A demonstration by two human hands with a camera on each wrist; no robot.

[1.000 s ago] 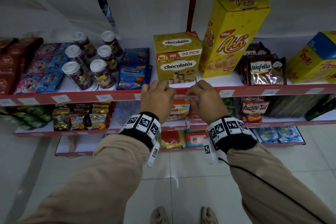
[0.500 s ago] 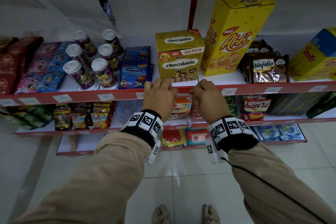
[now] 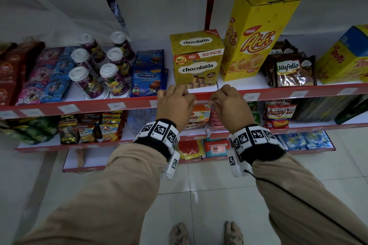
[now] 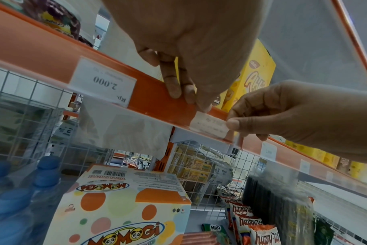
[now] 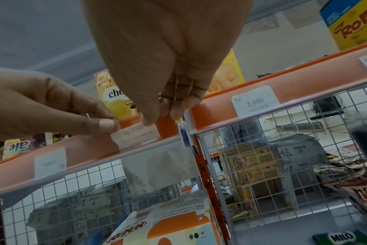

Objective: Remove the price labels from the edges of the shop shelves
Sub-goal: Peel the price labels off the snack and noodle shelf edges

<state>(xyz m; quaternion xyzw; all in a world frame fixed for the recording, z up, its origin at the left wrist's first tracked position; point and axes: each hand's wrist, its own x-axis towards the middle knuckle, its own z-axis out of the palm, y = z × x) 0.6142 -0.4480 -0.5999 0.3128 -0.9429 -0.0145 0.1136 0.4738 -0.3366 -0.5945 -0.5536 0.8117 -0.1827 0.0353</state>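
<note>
A: Label (image 4: 208,126) sits in the clear strip on the red shelf edge (image 3: 129,104), just under the chocolatos box (image 3: 197,61), at 12 o'clock from the person.

B: Hands?

A: Right hand (image 4: 300,116) pinches its right end betw. thumb and finger. Left hand (image 4: 184,49) has fingertips curled on the strip at the label's left end, approx. 9 o'clock of it.

B: Step?

A: I judge the label is only being freed, not yet out. Next: slide it sideways, gently, w/o tearing. More labels wait at 3 and 9 o'clock.
</note>
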